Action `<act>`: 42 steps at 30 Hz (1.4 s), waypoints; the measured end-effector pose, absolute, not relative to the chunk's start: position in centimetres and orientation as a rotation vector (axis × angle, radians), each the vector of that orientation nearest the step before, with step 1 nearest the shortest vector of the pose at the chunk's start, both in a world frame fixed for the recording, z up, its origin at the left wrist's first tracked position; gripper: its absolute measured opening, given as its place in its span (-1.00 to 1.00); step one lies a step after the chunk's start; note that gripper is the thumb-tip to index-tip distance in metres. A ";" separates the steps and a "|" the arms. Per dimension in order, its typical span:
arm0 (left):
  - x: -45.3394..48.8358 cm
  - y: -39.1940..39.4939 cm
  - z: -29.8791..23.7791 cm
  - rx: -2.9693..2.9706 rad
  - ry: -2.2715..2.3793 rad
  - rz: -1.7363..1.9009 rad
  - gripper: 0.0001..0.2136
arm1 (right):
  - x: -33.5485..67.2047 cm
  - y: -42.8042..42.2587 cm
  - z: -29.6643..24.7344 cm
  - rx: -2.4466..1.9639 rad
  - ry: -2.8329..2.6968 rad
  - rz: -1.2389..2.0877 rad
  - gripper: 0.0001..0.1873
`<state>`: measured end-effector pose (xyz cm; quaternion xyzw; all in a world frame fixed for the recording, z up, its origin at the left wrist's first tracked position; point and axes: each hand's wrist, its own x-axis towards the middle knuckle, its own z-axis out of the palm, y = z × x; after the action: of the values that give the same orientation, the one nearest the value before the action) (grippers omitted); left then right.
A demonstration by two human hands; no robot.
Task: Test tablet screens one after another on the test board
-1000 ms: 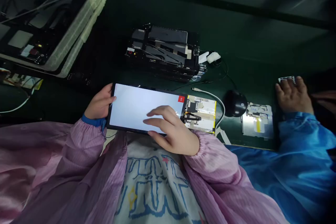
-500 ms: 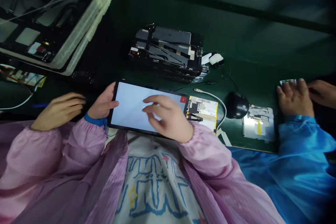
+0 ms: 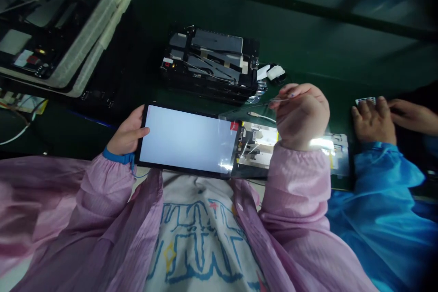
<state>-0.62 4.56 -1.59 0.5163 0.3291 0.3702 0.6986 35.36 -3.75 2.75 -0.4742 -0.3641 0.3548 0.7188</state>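
Observation:
My left hand (image 3: 127, 133) grips the left end of a tablet-like screen panel (image 3: 185, 139), thumb on its front edge. The panel is lit plain white, with a red tab (image 3: 234, 126) near its upper right corner. A clear film (image 3: 226, 166) with bright glare is lifted off the panel's right end and stretches to the right. My right hand (image 3: 303, 112) pinches the film's edge, raised to the right of the panel and above the table. A blue wrist strap (image 3: 118, 157) circles my left wrist.
A stack of black device housings (image 3: 210, 66) stands behind the panel. Larger padded stacks (image 3: 78, 50) rise at the left. Right of the panel lie a battery-like part (image 3: 255, 139), a white cable (image 3: 262, 116) and a metal plate (image 3: 338, 150). A co-worker's hand (image 3: 374, 121) rests farther right.
My right hand has gone from over the screen to up and right, pulling the clear film along. My left hand keeps its hold. A neighbour's hand at the left has left the view.

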 end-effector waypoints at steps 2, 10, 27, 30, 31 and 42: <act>-0.5 4.6 -1.4 1.149 0.741 0.830 -0.41 | 36.1 -3.2 3.2 -1.065 -0.806 0.833 -0.84; -0.1 4.2 -0.9 1.103 0.792 0.857 -0.45 | 36.4 -2.6 4.1 -1.056 -0.889 0.749 -0.83; -0.1 4.4 -0.9 1.139 0.884 0.805 -0.44 | 24.7 -10.7 4.2 -0.893 -1.898 0.565 -0.82; 0.1 4.5 -0.6 1.130 0.867 0.806 -0.48 | 22.5 -12.0 3.5 -0.773 -2.064 0.593 -0.82; 0.2 4.5 -0.6 1.125 0.856 0.809 -0.49 | 21.9 -12.3 3.3 -0.745 -2.102 0.612 -0.81; -0.2 4.6 -1.0 1.079 0.793 0.853 -0.53 | 22.6 -12.0 4.1 -0.956 -1.865 0.524 -0.59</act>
<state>-0.17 4.60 -0.95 0.4847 0.3562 0.3833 0.7010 22.63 -11.99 4.05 -0.3905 -0.7614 0.2138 0.4712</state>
